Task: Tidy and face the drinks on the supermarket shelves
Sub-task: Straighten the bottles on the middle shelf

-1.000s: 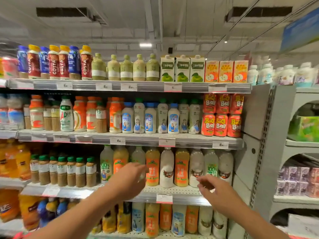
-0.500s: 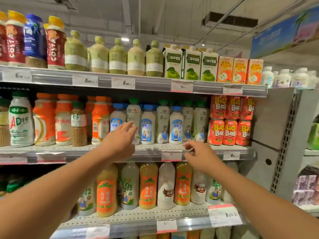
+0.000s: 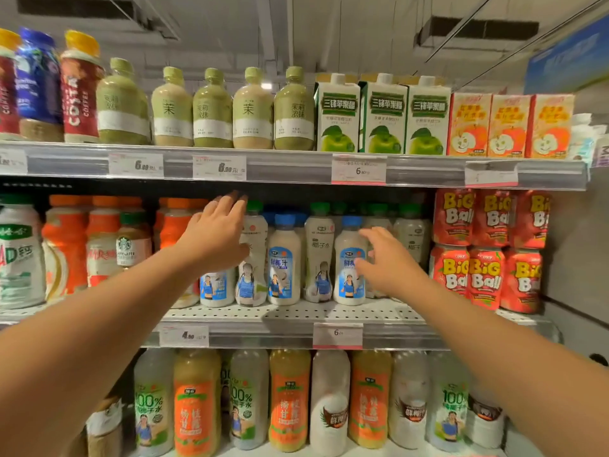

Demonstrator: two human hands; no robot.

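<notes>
Left hand [image 3: 216, 234] and right hand [image 3: 384, 258], each grip released (fingers spread), reach toward smooth rounded plastic bottles [image 3: 284, 258].

Dim, warm overhead light leaves the shelf undersides in shadow, while motion blur and wide-angle bending soften the edges.

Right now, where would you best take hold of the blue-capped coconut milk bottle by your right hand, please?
Grip the blue-capped bottle around its narrower shoulder just under the cap, coming straight from the front with the right hand. It stands upright with neighbours close on both sides, so the lower body offers little finger room.
</notes>
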